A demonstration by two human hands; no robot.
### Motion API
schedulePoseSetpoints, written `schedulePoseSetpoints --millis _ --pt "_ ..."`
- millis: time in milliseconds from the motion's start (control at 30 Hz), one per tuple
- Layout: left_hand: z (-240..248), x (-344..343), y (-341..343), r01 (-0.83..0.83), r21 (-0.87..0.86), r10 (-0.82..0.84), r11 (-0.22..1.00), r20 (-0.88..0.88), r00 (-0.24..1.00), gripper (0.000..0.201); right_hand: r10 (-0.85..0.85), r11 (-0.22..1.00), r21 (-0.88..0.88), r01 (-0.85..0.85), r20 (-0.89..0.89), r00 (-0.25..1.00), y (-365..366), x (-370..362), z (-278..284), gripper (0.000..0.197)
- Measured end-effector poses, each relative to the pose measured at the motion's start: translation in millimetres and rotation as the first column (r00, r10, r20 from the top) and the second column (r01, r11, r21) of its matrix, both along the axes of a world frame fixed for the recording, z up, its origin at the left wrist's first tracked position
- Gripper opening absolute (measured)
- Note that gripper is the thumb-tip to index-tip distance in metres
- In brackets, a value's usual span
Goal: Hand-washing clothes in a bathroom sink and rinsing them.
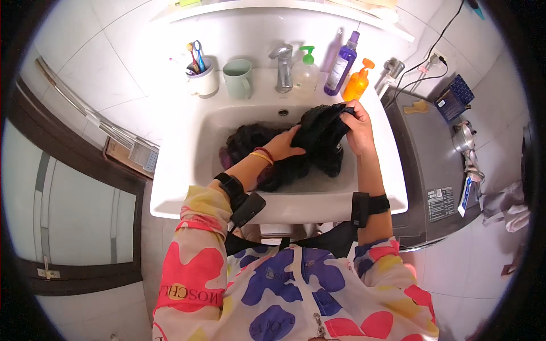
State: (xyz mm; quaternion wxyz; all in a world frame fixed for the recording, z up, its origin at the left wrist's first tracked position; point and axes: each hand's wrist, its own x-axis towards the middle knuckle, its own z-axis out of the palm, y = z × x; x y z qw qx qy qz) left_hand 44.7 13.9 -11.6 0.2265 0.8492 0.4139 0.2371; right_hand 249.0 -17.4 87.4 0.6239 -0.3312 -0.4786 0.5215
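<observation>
A wet-looking black garment (321,136) is bunched up and partly raised over the white sink (392,187). At its upper right end, my right hand (359,128) pinches the edge of the cloth between thumb and fingers. My left hand (282,146) grips the same cloth from its left side, some fingers hidden behind the folds. More dark cloth (250,139), with a purplish patch at its left, lies in cloudy water in the basin. What kind of garment it is cannot be made out.
Along the sink's back ledge stand a toothbrush cup (203,82), a green mug (238,79), the faucet (282,68), a clear pump bottle (305,74), a purple spray bottle (342,65) and an orange pump bottle (358,82). A dark-topped appliance (421,148) adjoins on the right.
</observation>
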Motion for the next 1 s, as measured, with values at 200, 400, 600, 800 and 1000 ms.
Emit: schedulePoseSetpoints --millis 200,400,600,800,1000 --pt "-7 8 19 0.107 -0.346 -0.128 0.932 -0.037 0.991 0.066 -0.011 0.993 -0.119 -0.008 -0.162 0.987 26 28 -42 0.011" --pt "-17 -14 35 -0.068 -0.408 -0.085 0.91 -0.345 0.935 0.047 -0.257 0.935 -0.245 0.255 0.024 0.966 38 42 -55 0.008" --pt "-4 -49 47 -0.119 0.026 0.121 0.993 -0.339 0.933 0.016 -0.225 0.893 -0.278 0.354 0.406 0.886 36 48 -56 0.009" --pt "-19 2 32 0.095 -0.036 -0.102 0.995 -0.345 0.933 0.03 -0.215 0.923 -0.3 0.241 0.117 0.97 35 44 -58 0.012" --pt "-3 -30 53 0.068 -0.153 -0.082 0.986 -0.088 0.993 0.023 -0.465 0.815 -0.314 0.487 0.148 0.873 47 63 -81 0.03"
